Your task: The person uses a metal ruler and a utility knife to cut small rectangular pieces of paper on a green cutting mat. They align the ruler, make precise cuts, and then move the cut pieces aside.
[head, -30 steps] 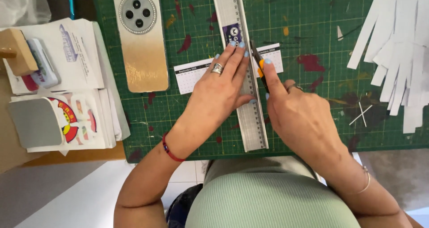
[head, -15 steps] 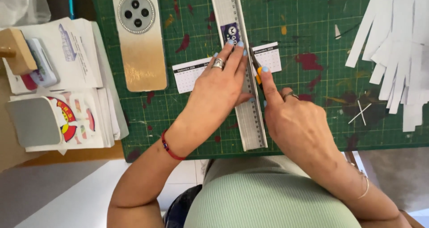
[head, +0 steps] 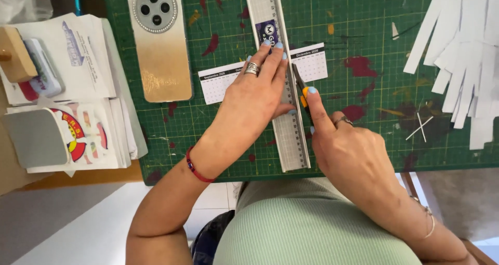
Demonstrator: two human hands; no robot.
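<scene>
My left hand [head: 254, 96] presses flat on a long metal ruler [head: 280, 78] that lies across a small printed calendar strip [head: 221, 83] on the green cutting mat [head: 364, 41]. The strip's right part [head: 311, 61] sticks out past the ruler. My right hand [head: 348, 145] grips a small orange and black craft knife [head: 301, 91], its blade against the ruler's right edge at the strip's lower border. The forefinger lies along the knife's back. Most of the knife is hidden by my fingers.
A gold phone [head: 158, 39] lies face down on the mat's left part. Stacks of printed papers and stickers [head: 67, 124] and a wooden stamp [head: 15, 54] sit left of the mat. Several cut white paper strips [head: 462, 57] lie at the right.
My right hand has drawn the knife a little toward me along the ruler's edge. My left hand stays pressed on the ruler.
</scene>
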